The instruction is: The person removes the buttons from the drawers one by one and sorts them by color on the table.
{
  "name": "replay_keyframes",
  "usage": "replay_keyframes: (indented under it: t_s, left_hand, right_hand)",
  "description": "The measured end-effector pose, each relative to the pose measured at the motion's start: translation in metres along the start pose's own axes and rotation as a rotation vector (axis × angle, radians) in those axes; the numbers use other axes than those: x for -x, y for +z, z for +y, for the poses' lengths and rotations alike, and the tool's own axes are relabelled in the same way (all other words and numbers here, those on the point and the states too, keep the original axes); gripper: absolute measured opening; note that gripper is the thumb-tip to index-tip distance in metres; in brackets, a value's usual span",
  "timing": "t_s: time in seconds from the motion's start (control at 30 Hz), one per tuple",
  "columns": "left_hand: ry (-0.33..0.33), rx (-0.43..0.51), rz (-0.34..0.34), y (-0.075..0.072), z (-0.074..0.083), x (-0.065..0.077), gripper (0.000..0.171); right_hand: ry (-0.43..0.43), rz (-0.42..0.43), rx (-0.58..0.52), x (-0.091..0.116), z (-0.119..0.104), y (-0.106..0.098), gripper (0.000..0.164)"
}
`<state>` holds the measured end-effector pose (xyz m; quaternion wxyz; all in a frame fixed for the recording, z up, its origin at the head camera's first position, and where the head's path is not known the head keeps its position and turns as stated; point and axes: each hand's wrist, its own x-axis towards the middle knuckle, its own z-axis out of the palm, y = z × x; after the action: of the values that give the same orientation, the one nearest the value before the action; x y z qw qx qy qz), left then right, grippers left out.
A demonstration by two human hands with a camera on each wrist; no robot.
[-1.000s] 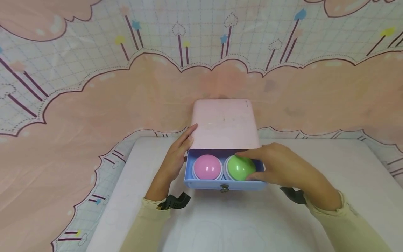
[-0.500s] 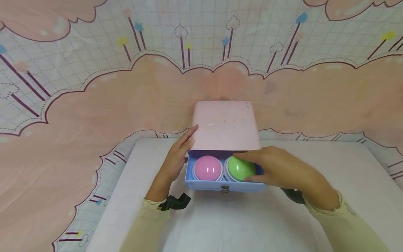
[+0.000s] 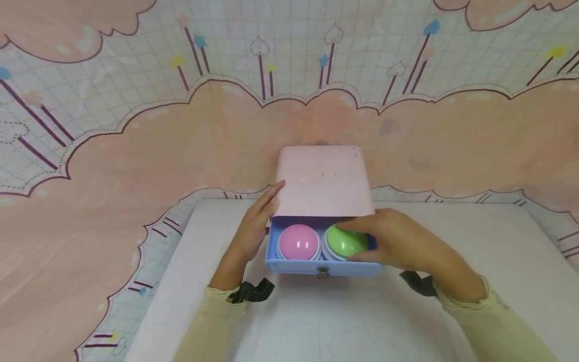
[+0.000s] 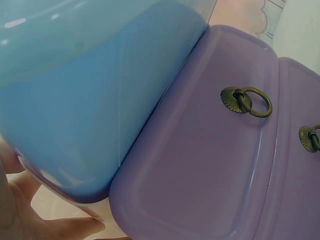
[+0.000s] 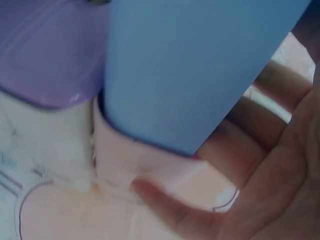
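Observation:
A small drawer cabinet with a pink top (image 3: 323,181) stands on the table, its blue upper drawer (image 3: 294,266) pulled out. Inside the drawer sit a pink ball (image 3: 298,242) and a green ball (image 3: 346,242), both with pale lower rims. My right hand (image 3: 402,239) holds the green ball between thumb and forefinger. In the right wrist view, its other fingers hang beside the drawer, whose wall hides the ball. My left hand (image 3: 253,223) rests against the cabinet's left side with fingers extended. Below the blue drawer, purple drawers (image 4: 185,140) are closed, with brass ring pulls (image 4: 247,101).
The cabinet stands near the back of a white table (image 3: 330,322). Behind it hangs a peach and white patterned cloth (image 3: 217,136). Dark straps with devices (image 3: 253,290) sit at both wrists.
The right thumb and forefinger have shifted slightly left on the green ball, which now leans a little. My left hand stays against the cabinet. The head view has moved slightly.

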<state>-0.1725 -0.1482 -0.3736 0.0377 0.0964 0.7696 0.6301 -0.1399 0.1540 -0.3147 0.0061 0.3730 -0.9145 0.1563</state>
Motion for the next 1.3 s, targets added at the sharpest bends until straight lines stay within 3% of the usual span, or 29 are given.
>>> replay_keyframes:
  t_s: [0.17, 0.53, 0.67, 0.97, 1.17, 1.3]
  left_hand:
    - [0.003, -0.012, 0.006, 0.001, 0.001, 0.0, 0.045]
    - [0.003, -0.008, 0.001, 0.005, -0.003, -0.003, 0.045]
    - [0.003, -0.023, 0.002, 0.005, -0.002, -0.003, 0.045]
    - [-0.002, -0.015, 0.01, 0.002, -0.003, -0.002, 0.046]
    - [0.009, -0.02, 0.009, 0.003, -0.002, -0.001, 0.047]
    - [0.012, -0.022, 0.015, 0.003, -0.002, -0.001, 0.047]
  right_hand:
    - [0.038, 0.041, -0.062, 0.0, -0.004, -0.003, 0.053]
    - [0.31, 0.078, -0.079, 0.013, -0.026, -0.016, 0.054]
    - [0.363, 0.122, -0.055, 0.017, -0.035, -0.021, 0.057]
    - [0.273, 0.298, -0.023, 0.026, -0.048, -0.025, 0.056]
    - [0.239, 0.349, -0.004, 0.033, -0.044, -0.025, 0.057]
    - [0.188, 0.426, 0.01, 0.039, -0.039, -0.027, 0.06]
